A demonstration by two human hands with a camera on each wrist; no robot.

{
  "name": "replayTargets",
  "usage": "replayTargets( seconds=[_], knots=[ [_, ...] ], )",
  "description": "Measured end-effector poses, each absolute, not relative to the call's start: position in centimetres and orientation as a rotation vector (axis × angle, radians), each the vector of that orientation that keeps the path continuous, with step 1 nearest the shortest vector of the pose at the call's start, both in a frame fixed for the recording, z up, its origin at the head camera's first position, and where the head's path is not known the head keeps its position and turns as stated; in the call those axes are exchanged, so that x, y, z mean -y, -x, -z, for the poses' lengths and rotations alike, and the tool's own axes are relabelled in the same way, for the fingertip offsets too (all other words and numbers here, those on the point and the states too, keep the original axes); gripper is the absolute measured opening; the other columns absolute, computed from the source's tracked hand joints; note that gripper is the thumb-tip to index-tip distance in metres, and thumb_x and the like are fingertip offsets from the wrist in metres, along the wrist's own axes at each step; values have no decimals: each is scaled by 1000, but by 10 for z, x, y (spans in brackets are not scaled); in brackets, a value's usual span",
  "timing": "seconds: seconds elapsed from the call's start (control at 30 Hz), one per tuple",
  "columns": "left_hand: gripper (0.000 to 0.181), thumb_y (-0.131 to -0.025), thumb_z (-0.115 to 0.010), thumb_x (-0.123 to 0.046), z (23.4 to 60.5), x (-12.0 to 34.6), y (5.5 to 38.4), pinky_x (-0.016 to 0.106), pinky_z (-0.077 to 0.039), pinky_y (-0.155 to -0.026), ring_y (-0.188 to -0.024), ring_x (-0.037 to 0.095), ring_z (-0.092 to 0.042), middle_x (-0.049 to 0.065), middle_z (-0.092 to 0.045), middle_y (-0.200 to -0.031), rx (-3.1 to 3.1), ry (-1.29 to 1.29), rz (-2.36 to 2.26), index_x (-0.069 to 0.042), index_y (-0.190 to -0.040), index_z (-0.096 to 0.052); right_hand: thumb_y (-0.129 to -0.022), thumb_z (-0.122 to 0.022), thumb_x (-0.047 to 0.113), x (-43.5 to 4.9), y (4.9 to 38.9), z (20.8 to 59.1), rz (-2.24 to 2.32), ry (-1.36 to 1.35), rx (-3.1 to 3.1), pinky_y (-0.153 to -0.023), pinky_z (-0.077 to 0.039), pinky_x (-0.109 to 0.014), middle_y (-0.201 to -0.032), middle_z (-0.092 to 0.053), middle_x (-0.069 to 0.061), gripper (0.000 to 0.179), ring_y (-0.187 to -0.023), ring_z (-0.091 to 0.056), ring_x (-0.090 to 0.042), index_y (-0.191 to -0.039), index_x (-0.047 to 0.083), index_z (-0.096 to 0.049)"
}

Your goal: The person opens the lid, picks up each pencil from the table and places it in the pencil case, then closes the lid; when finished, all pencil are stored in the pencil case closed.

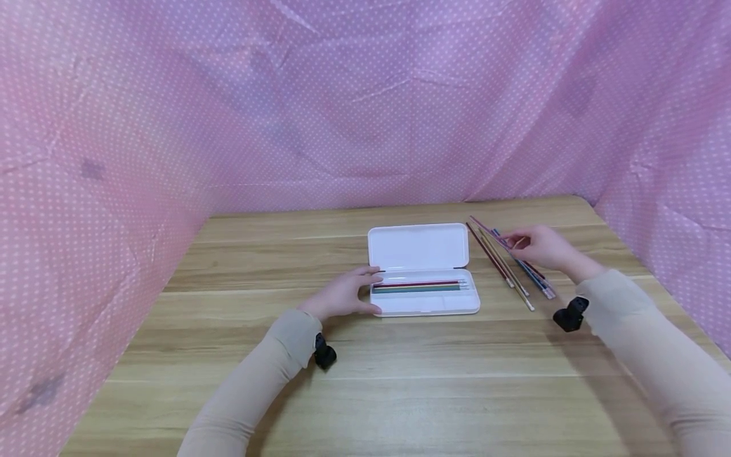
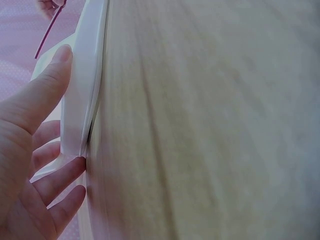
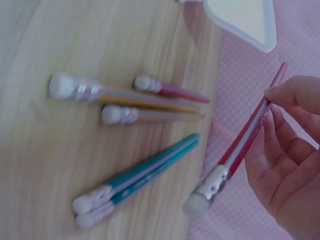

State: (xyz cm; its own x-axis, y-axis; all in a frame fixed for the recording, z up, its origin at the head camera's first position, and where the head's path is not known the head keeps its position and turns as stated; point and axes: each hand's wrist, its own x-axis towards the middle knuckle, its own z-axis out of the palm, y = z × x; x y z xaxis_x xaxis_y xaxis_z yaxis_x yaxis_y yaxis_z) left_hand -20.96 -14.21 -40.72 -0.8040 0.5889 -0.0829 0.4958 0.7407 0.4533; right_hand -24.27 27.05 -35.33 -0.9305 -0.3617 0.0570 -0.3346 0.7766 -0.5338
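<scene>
My right hand [image 1: 539, 247] pinches a red pencil [image 3: 243, 136] between thumb and fingers, above the loose pencils on the right. In the right wrist view its white eraser end tilts down toward the lower left. My left hand [image 1: 342, 293] grips the left end of an open white pencil case [image 1: 471, 304], thumb on the near side and fingers around the far part of that end. Inside the case several pencils [image 1: 419, 287], red, yellowish and green, lie side by side lengthwise. The lid [image 1: 418, 246] is laid back behind the base.
Below the right hand, yellow pencils [image 3: 150, 100], a red pencil [image 3: 172, 91] and teal pencils [image 3: 145, 172] with white erasers lie on the wooden table [image 1: 274, 247]. A pink dotted cloth [image 1: 365, 127] hangs behind and at both sides.
</scene>
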Motion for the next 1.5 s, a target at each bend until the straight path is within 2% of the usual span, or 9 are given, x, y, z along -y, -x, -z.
replayTargets(
  seconds=[0.3, 0.53, 0.8, 1.1, 1.5],
  knots=[
    [76, -77, -76, -45, 404, 142, 209, 39, -29, -114, -140, 25, -32, 0, -33, -153, -2711, -854, -630, -15, -141, -47, -83, -62, 0, -246, 237, 343, 837, 621, -2901, -61, -46, -21, -90, -67, -10, 33, -81, -58, -18, -116, -2, -65],
    [76, -77, -75, -45, 404, 142, 209, 39, -29, -114, -140, 24, -32, 0, -33, -153, -2715, -853, -607, -15, -141, -47, -84, -65, 1, -236, 232, 342, 825, 685, -2892, -67, -48, -25, -89, -68, -7, 30, -83, -60, -19, -113, 0, -67],
    [76, -76, -76, -45, 405, 142, 210, 39, -30, -114, -139, 24, -33, 0, -34, -152, -2719, -853, -612, -15, -141, -47, -83, -65, 0, -226, 230, 346, 840, 753, -2846, -64, -48, -24, -92, -68, -12, 31, -84, -61, -20, -114, 2, -67],
    [75, -76, -76, -44, 407, 141, 211, 39, -30, -114, -139, 25, -33, 0, -34, -152, -2721, -861, -622, -15, -140, -48, -83, -65, -2, -213, 229, 353, 866, 870, -2794, -57, -46, -21, -88, -67, -10, 28, -80, -58, -16, -111, 1, -68],
    [77, -77, -76, -43, 407, 138, 208, 40, -29, -114, -140, 25, -32, 0, -33, -153, -2716, -840, -640, -15, -141, -46, -82, -66, -2, -197, 236, 350, 753, 976, -2788, -65, -48, -26, -94, -69, -5, 31, -83, -61, -15, -112, 3, -68]
  ],
)
